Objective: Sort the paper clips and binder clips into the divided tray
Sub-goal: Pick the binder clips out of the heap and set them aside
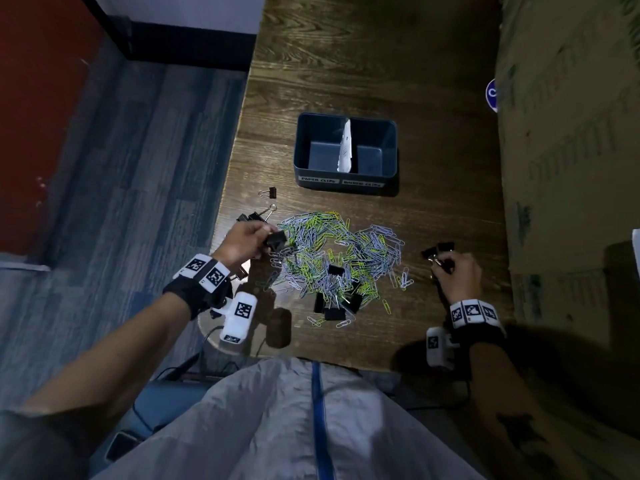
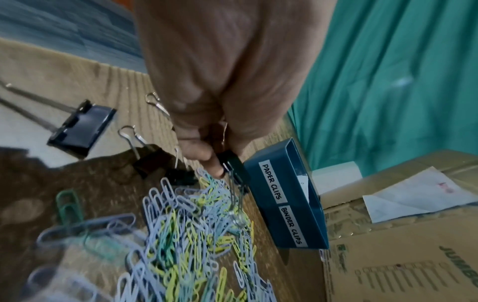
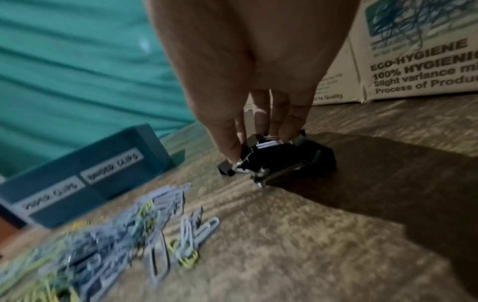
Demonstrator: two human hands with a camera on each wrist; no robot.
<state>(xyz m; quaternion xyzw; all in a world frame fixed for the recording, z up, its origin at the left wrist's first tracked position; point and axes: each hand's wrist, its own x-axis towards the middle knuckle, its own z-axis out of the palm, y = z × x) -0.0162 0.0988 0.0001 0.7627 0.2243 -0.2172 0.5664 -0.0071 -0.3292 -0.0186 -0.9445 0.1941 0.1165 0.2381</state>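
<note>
Dark wood-grain counter (image 1: 363, 64) fills the scene, with blue carpet to its left and cardboard boxes (image 1: 568, 133) along its right side. Toward the far side stands the divided tray (image 1: 301, 147) — dark blue, split by a white card, its front labelled PAPER CLIPS on the left and BINDER CLIPS on the right, both compartments bare. Nearer the person spreads a heap of paper clips (image 1: 339, 251) in lilac and yellow-green, with several black binder clips (image 1: 334, 311) lying in its near edge. The left hand (image 1: 242, 242) sits at the heap's left edge, its fingers (image 2: 207, 155) pinching a black binder clip (image 1: 275, 240) just above the paper clips. More binder clips lie loose behind that hand, one small binder clip (image 1: 270, 192) apart, closer to the tray. The right hand (image 1: 457, 275) is well to the right of the heap, fingers (image 3: 227, 141) curled down around a cluster of binder clips (image 3: 274, 155) resting on the counter.
</note>
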